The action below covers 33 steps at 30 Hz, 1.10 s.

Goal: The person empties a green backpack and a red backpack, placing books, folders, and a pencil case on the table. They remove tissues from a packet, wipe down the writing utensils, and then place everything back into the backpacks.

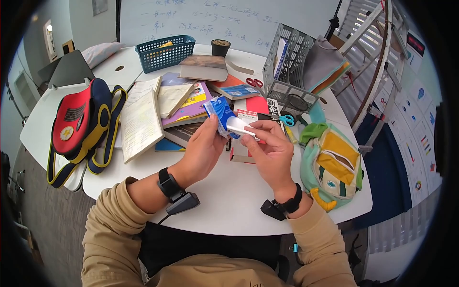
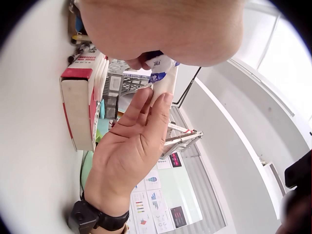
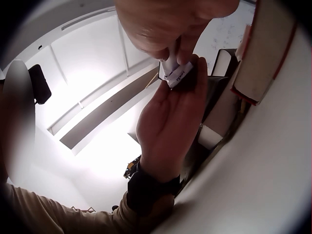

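Observation:
Over the front middle of the table, my left hand [image 1: 203, 149] grips a blue and white soft packet [image 1: 220, 111] that looks like a tissue pack. My right hand [image 1: 274, 149] pinches a white folded piece [image 1: 240, 127] at the packet's right end between thumb and fingers. From the left wrist, the right hand [image 2: 131, 151] shows fingertips on the white piece [image 2: 162, 90], beside blue print. In the right wrist view the left palm [image 3: 170, 122] lies behind the packet [image 3: 178, 77], whose lower part is hidden by fingers.
Books and an open notebook [image 1: 140, 125] pile up behind my hands. A red and navy bag [image 1: 76, 122] lies left, a green and yellow bag [image 1: 334, 165] right. Farther back are a teal basket [image 1: 165, 53], a small pot [image 1: 220, 48], a grey file rack [image 1: 291, 67] and blue-handled scissors [image 1: 287, 119].

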Tool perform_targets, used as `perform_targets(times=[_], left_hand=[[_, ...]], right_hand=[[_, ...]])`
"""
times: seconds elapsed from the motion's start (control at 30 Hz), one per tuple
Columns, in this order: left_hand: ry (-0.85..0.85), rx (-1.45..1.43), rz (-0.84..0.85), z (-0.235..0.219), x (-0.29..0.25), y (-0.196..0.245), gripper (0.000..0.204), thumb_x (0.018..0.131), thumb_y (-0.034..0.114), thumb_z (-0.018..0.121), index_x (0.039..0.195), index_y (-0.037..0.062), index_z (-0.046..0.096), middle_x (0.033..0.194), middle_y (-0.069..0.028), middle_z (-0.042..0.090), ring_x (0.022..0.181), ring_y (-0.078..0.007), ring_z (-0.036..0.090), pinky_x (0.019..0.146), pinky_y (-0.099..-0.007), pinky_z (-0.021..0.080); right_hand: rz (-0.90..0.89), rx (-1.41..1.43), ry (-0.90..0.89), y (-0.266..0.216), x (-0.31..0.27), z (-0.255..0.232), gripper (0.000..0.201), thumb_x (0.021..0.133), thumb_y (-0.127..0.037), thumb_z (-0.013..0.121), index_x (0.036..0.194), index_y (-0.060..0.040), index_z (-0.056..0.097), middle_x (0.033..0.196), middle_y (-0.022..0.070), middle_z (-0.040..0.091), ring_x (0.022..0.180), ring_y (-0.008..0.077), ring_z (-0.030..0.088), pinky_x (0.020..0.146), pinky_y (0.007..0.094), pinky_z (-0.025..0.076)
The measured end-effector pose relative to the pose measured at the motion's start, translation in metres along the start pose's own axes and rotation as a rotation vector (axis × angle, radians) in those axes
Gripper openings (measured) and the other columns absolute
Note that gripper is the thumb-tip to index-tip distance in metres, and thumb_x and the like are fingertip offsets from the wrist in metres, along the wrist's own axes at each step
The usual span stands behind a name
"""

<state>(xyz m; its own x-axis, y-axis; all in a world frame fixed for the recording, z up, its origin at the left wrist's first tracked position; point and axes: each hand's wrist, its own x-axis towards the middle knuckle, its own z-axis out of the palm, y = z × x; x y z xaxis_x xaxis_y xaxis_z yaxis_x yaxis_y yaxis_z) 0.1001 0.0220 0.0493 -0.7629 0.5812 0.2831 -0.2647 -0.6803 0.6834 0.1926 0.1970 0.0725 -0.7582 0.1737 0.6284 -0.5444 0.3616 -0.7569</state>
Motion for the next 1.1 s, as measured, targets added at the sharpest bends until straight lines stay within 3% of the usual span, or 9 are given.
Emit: perform_targets(times=[0.2,0.4,0.57,0.87,1.1], left_hand=[[-0.057,-0.006,0.001,-0.008,0.001,-0.004,0.05,0.128,0.04,0.033,0.153,0.0056,0.059,0.148,-0.0062,0.066,0.14,-0.0175,0.059,0.124,-0.041,0.044],[-0.02,-0.022,-0.045,0.006,-0.002,0.006,0.053,0.127,0.042,0.033,0.156,0.0031,0.055,0.15,-0.009,0.064,0.141,-0.0217,0.06,0.124,-0.0446,0.046],[0.021,-0.017,-0.044,0.009,-0.003,0.011,0.056,0.127,0.046,0.033,0.158,0.004,0.052,0.152,-0.0098,0.063,0.142,-0.0234,0.061,0.125,-0.0465,0.047],[0.015,-0.052,-0.093,0.008,-0.002,0.009,0.05,0.127,0.042,0.032,0.153,0.0065,0.056,0.147,-0.008,0.066,0.137,-0.0223,0.063,0.125,-0.0465,0.046],[-0.071,-0.089,-0.119,0.003,-0.005,-0.004,0.048,0.128,0.041,0.033,0.151,0.0079,0.059,0.143,-0.0066,0.069,0.136,-0.0199,0.063,0.125,-0.046,0.044]], right_hand=[[0.062,0.18,0.061,0.004,-0.004,0.008,0.026,0.101,0.0,0.084,0.128,0.0004,0.084,0.13,0.0073,0.067,0.114,0.0141,0.072,0.096,0.0262,0.067],[-0.079,-0.12,-0.117,0.01,-0.002,0.001,0.032,0.098,-0.002,0.089,0.129,-0.0032,0.085,0.133,0.0077,0.066,0.107,0.0142,0.07,0.088,0.0284,0.063],[-0.224,-0.235,-0.226,-0.006,0.002,0.004,0.049,0.093,0.011,0.081,0.138,-0.0065,0.081,0.132,0.0096,0.063,0.1,0.0167,0.07,0.085,0.0292,0.062],[-0.297,-0.394,-0.157,-0.005,0.006,-0.005,0.031,0.093,0.005,0.087,0.122,-0.0067,0.087,0.118,0.0072,0.065,0.09,0.0164,0.069,0.076,0.0309,0.059],[-0.307,-0.384,-0.123,0.002,0.006,-0.004,0.028,0.094,0.004,0.087,0.121,-0.0057,0.087,0.106,0.007,0.066,0.085,0.019,0.07,0.074,0.0326,0.058]])
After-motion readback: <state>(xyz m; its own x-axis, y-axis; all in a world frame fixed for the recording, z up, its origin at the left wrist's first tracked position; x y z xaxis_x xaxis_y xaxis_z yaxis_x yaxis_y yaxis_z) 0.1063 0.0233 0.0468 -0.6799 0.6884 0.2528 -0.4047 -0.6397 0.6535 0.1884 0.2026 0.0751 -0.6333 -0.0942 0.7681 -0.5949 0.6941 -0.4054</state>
